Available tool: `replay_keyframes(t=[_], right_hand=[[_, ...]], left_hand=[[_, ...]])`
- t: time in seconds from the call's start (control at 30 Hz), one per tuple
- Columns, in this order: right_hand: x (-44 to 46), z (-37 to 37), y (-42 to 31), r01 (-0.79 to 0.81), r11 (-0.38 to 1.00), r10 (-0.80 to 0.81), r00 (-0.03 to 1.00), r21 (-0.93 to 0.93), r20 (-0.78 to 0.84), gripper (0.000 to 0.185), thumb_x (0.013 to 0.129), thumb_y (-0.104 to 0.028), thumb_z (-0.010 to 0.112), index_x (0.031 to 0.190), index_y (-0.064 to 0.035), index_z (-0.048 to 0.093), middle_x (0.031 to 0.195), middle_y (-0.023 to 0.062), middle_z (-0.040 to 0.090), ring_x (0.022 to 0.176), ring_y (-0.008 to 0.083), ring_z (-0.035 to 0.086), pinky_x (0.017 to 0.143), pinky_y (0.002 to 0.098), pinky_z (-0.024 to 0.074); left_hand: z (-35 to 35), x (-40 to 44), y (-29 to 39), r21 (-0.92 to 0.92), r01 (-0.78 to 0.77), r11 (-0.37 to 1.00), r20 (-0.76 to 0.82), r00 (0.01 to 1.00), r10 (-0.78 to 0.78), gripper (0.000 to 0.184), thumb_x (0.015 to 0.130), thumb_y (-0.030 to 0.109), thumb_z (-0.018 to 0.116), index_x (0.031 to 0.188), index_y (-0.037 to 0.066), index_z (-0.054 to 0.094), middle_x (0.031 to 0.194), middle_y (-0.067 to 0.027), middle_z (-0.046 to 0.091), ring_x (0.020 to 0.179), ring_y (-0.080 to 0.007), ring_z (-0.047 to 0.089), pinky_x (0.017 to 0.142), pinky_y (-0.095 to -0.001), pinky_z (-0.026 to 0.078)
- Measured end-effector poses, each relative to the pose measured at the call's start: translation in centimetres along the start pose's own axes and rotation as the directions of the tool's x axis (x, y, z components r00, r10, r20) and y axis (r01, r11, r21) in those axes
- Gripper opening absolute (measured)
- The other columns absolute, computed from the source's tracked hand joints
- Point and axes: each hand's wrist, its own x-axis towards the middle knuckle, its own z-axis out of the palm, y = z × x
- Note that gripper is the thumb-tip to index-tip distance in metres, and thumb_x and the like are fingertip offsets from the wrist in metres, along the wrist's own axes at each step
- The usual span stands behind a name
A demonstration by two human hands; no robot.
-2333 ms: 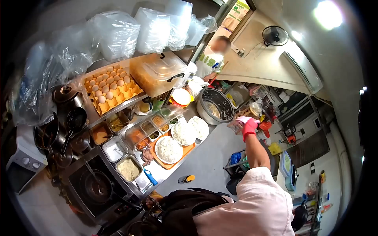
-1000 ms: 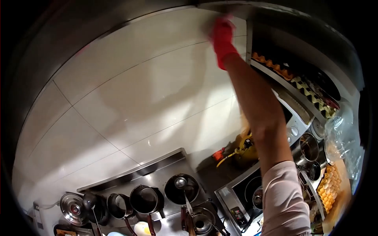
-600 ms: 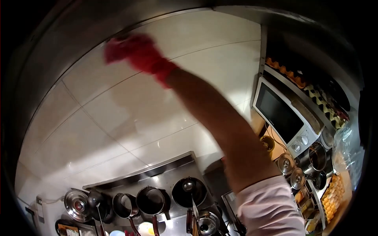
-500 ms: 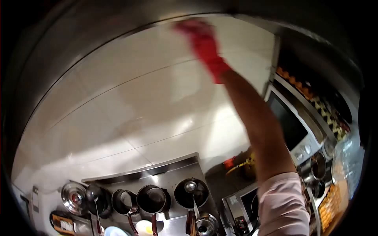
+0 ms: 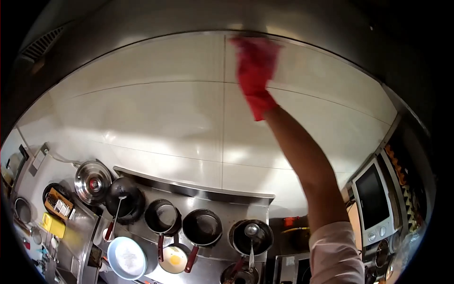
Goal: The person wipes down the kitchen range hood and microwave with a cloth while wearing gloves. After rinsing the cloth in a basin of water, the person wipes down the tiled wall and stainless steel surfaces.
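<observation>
My right hand (image 5: pixel 257 61), in a red rubber glove, reaches high up the pale tiled wall (image 5: pixel 165 113), just under the lower edge of the dark metal hood (image 5: pixel 189 21). The fingers are smeared by motion. A pinkish, blurred patch spreads at the fingertips, and I cannot make out whether it is a cloth or only the glove. Bare forearm and a light pink sleeve (image 5: pixel 336 251) come in from the lower right. My left hand is out of view.
Below stands a steel stove with several dark pans (image 5: pixel 202 227) and a pot holding a ladle (image 5: pixel 252 230). A blue basin (image 5: pixel 126 258), a wok (image 5: pixel 124 201) and a steel lid (image 5: pixel 92 183) are leftward. A microwave (image 5: pixel 373 196) and egg trays (image 5: pixel 399 170) stand right.
The view has swung left and down, bringing in more of the counter. My gloved hand stays high on the wall, under the hood edge, and appears a little farther right and lower in view.
</observation>
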Motion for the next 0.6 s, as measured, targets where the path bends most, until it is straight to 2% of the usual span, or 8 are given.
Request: replay_keyframes(t=[0.07, 0.17, 0.33, 0.37, 0.4, 0.47, 0.5, 0.6], right_hand=[[0.0, 7.1, -3.9, -0.320, 0.942, 0.311, 0.946, 0.100, 0.093, 0.013, 0.091, -0.011, 0.068, 0.099, -0.0136, 0.078, 0.094, 0.0020, 0.070, 0.095, 0.0208, 0.060, 0.089, 0.0361, 0.0468], [1.9, 11.7, -9.3, -0.823, 0.506, 0.615, 0.555, 0.259, 0.560, 0.007, 0.089, -0.014, 0.071, 0.094, -0.0141, 0.077, 0.084, -0.0004, 0.070, 0.086, 0.0137, 0.062, 0.086, 0.0303, 0.0495], [3.1, 10.1, -12.2, -0.884, 0.365, 0.613, 0.464, 0.292, 0.639, 0.008, 0.090, -0.012, 0.071, 0.087, -0.0051, 0.072, 0.092, 0.0023, 0.077, 0.095, 0.0125, 0.070, 0.092, 0.0288, 0.0525], [1.8, 9.8, -8.8, -0.741, 0.590, 0.457, 0.634, 0.320, 0.624, 0.006, 0.092, -0.009, 0.069, 0.090, -0.0050, 0.072, 0.098, 0.0037, 0.078, 0.098, 0.0142, 0.071, 0.094, 0.0296, 0.0526], [-0.1, 9.0, -4.3, -0.713, 0.308, 0.297, 0.701, 0.630, 0.648, 0.013, 0.097, -0.013, 0.064, 0.101, -0.0053, 0.074, 0.104, 0.0053, 0.078, 0.100, 0.0174, 0.071, 0.094, 0.0298, 0.0532], [1.3, -0.6, -5.6, -0.514, 0.848, 0.321, 0.695, 0.132, 0.643, 0.038, 0.104, -0.024, 0.054, 0.130, 0.0006, 0.066, 0.129, 0.0136, 0.070, 0.122, 0.0300, 0.064, 0.110, 0.0405, 0.0464], [1.1, -4.2, -3.9, -0.277, 0.959, 0.263, 0.768, -0.069, 0.584, 0.036, 0.105, -0.024, 0.053, 0.129, 0.0003, 0.066, 0.127, 0.0133, 0.070, 0.120, 0.0293, 0.064, 0.108, 0.0404, 0.0471], [0.4, -13.5, 3.2, 0.288, 0.756, -0.146, 0.949, -0.587, 0.278, 0.031, 0.107, -0.021, 0.051, 0.125, -0.0007, 0.066, 0.122, 0.0126, 0.069, 0.113, 0.0273, 0.064, 0.100, 0.0401, 0.0492]], left_hand=[[-0.6, -0.3, -0.7, -0.009, 0.016, 1.000, -0.008, 1.000, -0.016, 0.048, 0.106, 0.025, 0.057, 0.148, 0.005, 0.049, 0.139, -0.0222, 0.060, 0.115, -0.0241, 0.063, 0.093, -0.0359, 0.053], [-1.2, -0.4, -1.4, -0.017, 0.033, 0.999, -0.015, 0.999, -0.034, 0.048, 0.106, 0.026, 0.057, 0.148, 0.006, 0.050, 0.139, -0.0222, 0.060, 0.116, -0.0239, 0.063, 0.093, -0.0357, 0.053], [-1.3, -0.7, -2.2, -0.030, 0.035, 0.999, -0.032, 0.999, -0.036, 0.047, 0.106, 0.026, 0.057, 0.149, 0.007, 0.050, 0.140, -0.0222, 0.060, 0.118, -0.0236, 0.062, 0.094, -0.0353, 0.053], [-1.4, -0.7, -2.5, -0.038, 0.035, 0.999, -0.038, 0.999, -0.037, 0.047, 0.106, 0.026, 0.057, 0.149, 0.007, 0.050, 0.140, -0.0222, 0.060, 0.118, -0.0235, 0.062, 0.095, -0.0352, 0.053], [-1.5, -0.8, -2.9, -0.046, 0.038, 0.998, -0.043, 0.998, -0.040, 0.047, 0.106, 0.026, 0.057, 0.149, 0.007, 0.050, 0.140, -0.0222, 0.060, 0.118, -0.0234, 0.062, 0.095, -0.0351, 0.053], [-2.0, -0.9, -3.6, -0.057, 0.043, 0.997, -0.051, 0.998, -0.046, 0.047, 0.106, 0.026, 0.057, 0.149, 0.008, 0.050, 0.140, -0.0222, 0.060, 0.119, -0.0233, 0.062, 0.095, -0.0350, 0.053], [-2.3, -1.3, -4.0, -0.070, 0.049, 0.996, -0.058, 0.997, -0.054, 0.047, 0.106, 0.026, 0.057, 0.149, 0.008, 0.050, 0.140, -0.0222, 0.060, 0.119, -0.0232, 0.062, 0.095, -0.0349, 0.052], [-2.6, -1.7, -5.2, -0.084, 0.067, 0.994, -0.073, 0.995, -0.073, 0.047, 0.106, 0.027, 0.057, 0.149, 0.009, 0.050, 0.140, -0.0222, 0.060, 0.120, -0.0230, 0.062, 0.096, -0.0347, 0.052]])
